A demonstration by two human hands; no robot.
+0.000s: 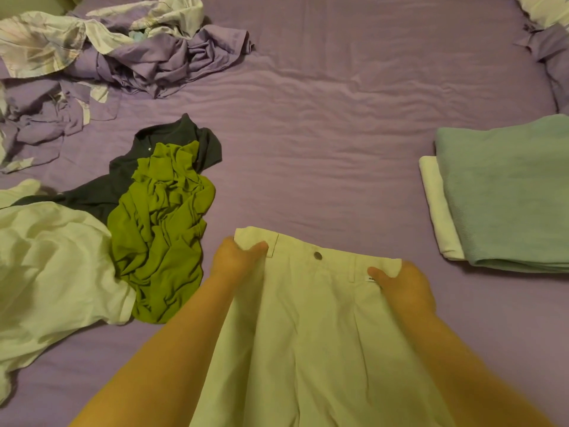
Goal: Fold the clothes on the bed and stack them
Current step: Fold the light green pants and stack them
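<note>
I hold a pair of pale cream trousers (311, 328) by the waistband, above the purple bed sheet (323, 134). My left hand (237, 257) grips the left corner of the waistband, and my right hand (403, 288) grips the right corner near a small label. A metal button shows in the middle of the waistband. The legs hang down toward me between my forearms. At the right lies a folded stack: a teal-green garment (508, 192) on top of a white one (437, 208).
Unfolded clothes lie at the left: an olive-green top (163, 235) over a dark shirt (123, 180), and a white garment (52, 266). A rumpled purple and patterned bedding heap (101, 53) fills the far left. More bedding (548, 35) sits at the far right.
</note>
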